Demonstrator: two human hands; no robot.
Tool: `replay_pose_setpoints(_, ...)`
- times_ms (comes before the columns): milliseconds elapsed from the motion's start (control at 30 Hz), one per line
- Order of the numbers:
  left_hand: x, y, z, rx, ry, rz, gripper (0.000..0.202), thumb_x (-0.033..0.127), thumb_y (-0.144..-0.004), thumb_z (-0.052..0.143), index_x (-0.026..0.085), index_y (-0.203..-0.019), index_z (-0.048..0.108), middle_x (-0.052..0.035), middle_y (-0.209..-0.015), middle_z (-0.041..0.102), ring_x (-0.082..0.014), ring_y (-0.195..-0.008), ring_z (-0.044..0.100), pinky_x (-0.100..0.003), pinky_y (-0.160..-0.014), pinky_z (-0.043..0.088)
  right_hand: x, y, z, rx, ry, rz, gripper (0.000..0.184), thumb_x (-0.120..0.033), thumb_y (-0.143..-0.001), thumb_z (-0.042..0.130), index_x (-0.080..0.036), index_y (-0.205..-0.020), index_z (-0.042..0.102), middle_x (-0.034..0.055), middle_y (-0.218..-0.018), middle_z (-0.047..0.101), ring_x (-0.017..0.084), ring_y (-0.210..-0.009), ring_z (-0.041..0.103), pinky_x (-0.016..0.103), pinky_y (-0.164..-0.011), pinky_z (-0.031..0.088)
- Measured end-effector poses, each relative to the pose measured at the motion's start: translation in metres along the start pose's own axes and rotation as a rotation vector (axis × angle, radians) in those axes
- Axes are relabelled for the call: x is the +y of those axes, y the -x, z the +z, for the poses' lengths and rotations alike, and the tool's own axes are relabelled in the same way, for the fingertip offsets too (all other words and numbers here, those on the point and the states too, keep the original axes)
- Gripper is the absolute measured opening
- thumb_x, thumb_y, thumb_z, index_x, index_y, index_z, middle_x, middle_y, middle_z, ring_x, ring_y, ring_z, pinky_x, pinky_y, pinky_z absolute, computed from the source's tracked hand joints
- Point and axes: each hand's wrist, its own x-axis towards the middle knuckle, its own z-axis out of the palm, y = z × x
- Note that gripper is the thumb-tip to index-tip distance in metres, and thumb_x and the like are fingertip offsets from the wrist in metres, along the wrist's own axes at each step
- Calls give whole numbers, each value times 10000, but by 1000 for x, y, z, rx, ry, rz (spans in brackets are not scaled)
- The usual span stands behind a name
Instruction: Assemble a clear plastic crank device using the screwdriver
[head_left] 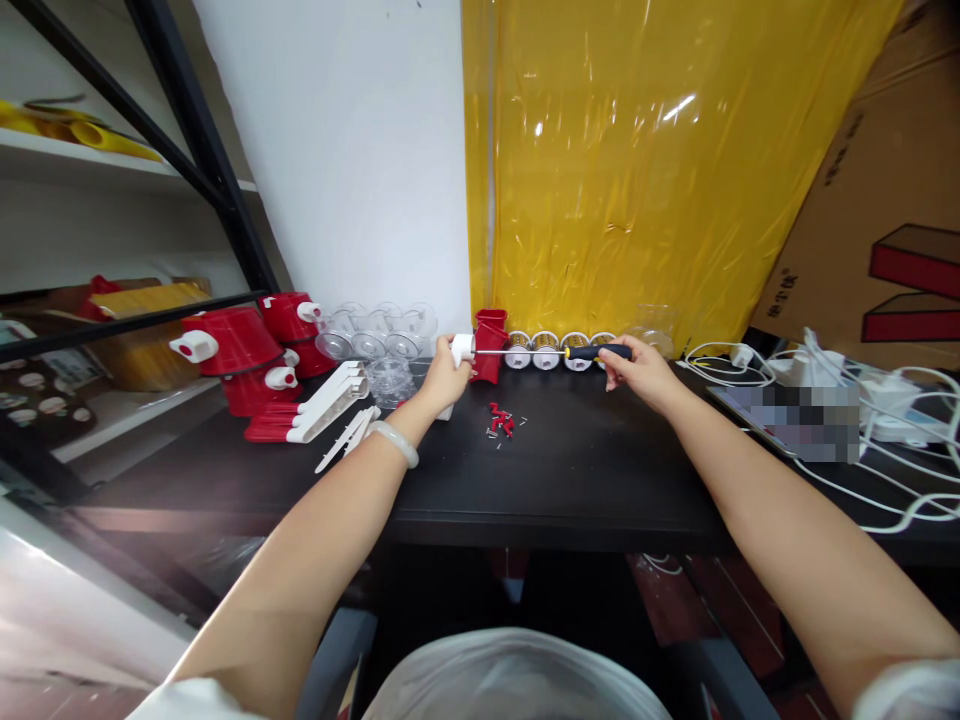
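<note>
My left hand is closed around a small white plastic part, held above the black table. In my right hand is a screwdriver with a black and yellow handle. Its long metal shaft lies level and points left, the tip meeting the white part; whether it sits in a screw is too small to tell. Below and between my hands lie small red plastic pieces and several loose screws. Behind the shaft stands a red plastic piece beside a row of white round parts.
To the left are stacked red containers with white knobs, white and red handles, and clear plastic cups. On the right, white cables lie around a tablet-like device. A black shelf frame rises at the left.
</note>
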Motion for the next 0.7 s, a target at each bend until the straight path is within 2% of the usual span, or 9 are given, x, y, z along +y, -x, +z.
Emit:
replay_pose_setpoints(233, 1, 1, 0, -10, 18, -9, 491, 97, -758, 560, 185, -1209, 386, -33, -940, 635, -141, -690, 664, -336, -761, 560, 0, 0, -2, 31, 140, -15, 463, -644, -726, 691, -211, -739, 529, -56, -472, 531, 117, -411, 544, 248, -488, 463)
replay_pose_setpoints(467, 2, 2, 0, -19, -7, 12, 481, 106, -763, 554, 181, -1207, 383, -30, -934, 632, -147, -689, 664, -330, -735, 559, -7, 3, 1, 69, 176, 11, 504, -710, -706, 659, -217, -696, 552, -46, -432, 488, 129, -381, 505, 269, -459, 448)
replay_pose_setpoints(700, 5, 5, 1, -34, -2, 21, 464, 110, -778, 538, 173, -1207, 373, -54, -992, 624, -152, -725, 664, -349, -768, 559, -8, 4, 2, 67, 194, 18, 543, -739, -732, 608, -210, -638, 526, -49, -403, 449, 114, -350, 474, 256, -436, 416)
